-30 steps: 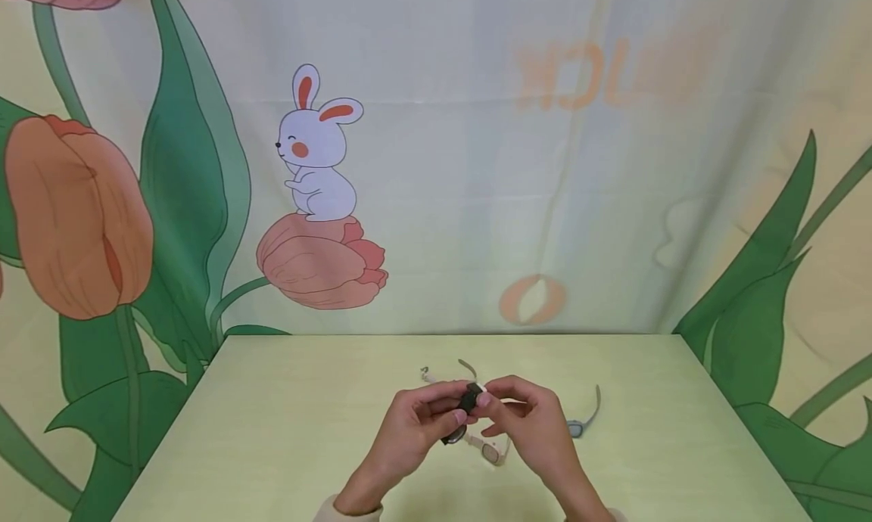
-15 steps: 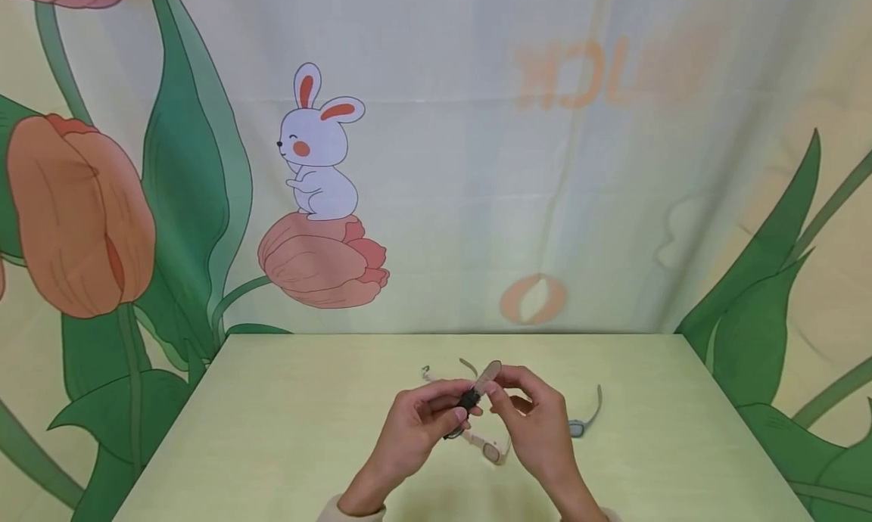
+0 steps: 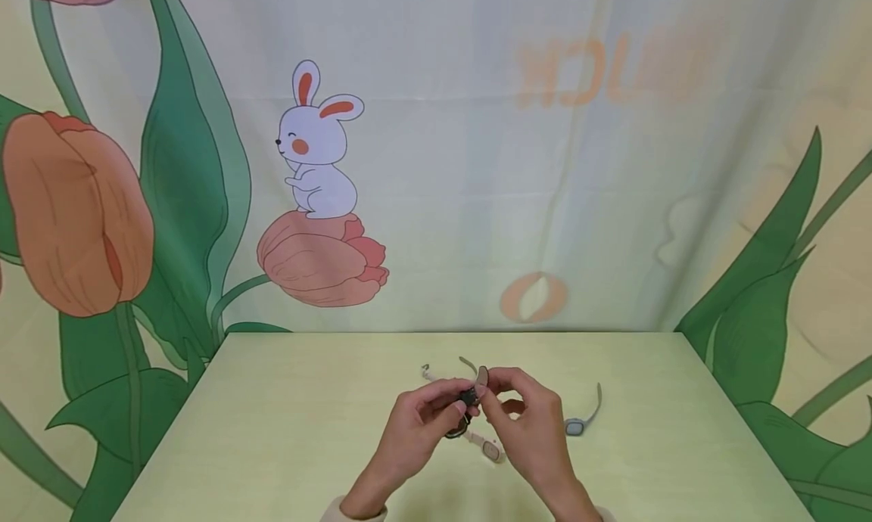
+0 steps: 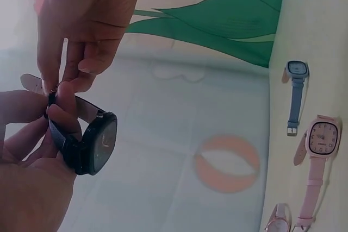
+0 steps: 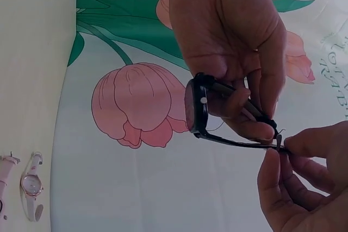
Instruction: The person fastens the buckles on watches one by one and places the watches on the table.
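Note:
A black wristwatch is held up above the table, its strap bent round into a loop. My left hand grips the strap near its buckle. With thumb and forefinger my right hand pinches the other strap's end at the buckle. The strap's pale tip sticks up between the hands. In the right wrist view the dark case hangs clear of the fingers. Fingers partly cover the buckle, so whether its pin sits in a hole cannot be seen.
On the table under the hands lies a pink square-faced watch. To its right rests a blue watch. A small round watch with a pale strap lies near the pink one. Behind the table hangs a printed cloth.
The strap's pale tip was mostly hidden, then stuck out long past the buckle, and now shows shorter and more upright. My right hand has shifted slightly left; my left hand stays nearly still.

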Tool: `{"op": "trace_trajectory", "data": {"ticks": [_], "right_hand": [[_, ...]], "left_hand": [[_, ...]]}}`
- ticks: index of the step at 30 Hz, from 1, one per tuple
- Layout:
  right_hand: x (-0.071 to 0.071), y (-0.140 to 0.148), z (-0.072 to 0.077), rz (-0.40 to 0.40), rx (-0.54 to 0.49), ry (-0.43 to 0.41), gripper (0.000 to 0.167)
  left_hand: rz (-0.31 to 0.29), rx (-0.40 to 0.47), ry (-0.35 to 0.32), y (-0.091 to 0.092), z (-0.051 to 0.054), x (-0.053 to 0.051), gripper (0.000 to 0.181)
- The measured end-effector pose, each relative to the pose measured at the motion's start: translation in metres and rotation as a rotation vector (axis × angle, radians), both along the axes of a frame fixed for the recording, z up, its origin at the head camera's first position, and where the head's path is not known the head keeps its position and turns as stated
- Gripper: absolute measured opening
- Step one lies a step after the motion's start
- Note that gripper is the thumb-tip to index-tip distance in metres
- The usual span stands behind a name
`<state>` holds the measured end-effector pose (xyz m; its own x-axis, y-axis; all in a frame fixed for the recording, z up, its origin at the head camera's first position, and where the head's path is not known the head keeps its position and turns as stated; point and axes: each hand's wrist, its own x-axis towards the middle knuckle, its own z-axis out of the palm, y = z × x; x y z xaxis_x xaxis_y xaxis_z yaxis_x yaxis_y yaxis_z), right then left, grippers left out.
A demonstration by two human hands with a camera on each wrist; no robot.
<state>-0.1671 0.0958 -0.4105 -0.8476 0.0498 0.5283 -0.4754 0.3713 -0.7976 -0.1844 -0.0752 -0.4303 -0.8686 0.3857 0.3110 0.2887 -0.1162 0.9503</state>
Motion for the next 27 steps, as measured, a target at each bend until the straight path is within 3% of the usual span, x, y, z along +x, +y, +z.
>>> {"op": "trace_trajectory", "data": {"ticks": [4,12,20,27], "right_hand": [[0.0015,-0.0002,0.0017,-0.006,0.026,0.022,0.01],[0.0026,-0.0003,0.0003,0.062,-0.04,0.02,0.005],[0.0001,0.0013,-0.0012,0.057,-0.012,0.045,0.008],[-0.0004,0.0023,-0.0018,0.058,-0.017,0.013,0.009]], "left_hand": [[0.025,0.003,-0.008,0.0015,0.001,0.0013,0.03],[0.153,-0.038,0.001,0.006,0.0002,0.0014,0.023],[0.189,-0.042,-0.027,0.0073,0.0007,0.001,0.022],[0.23,-0.053,-0.043,0.0087,-0.0006,-0.0012,0.02]]}}
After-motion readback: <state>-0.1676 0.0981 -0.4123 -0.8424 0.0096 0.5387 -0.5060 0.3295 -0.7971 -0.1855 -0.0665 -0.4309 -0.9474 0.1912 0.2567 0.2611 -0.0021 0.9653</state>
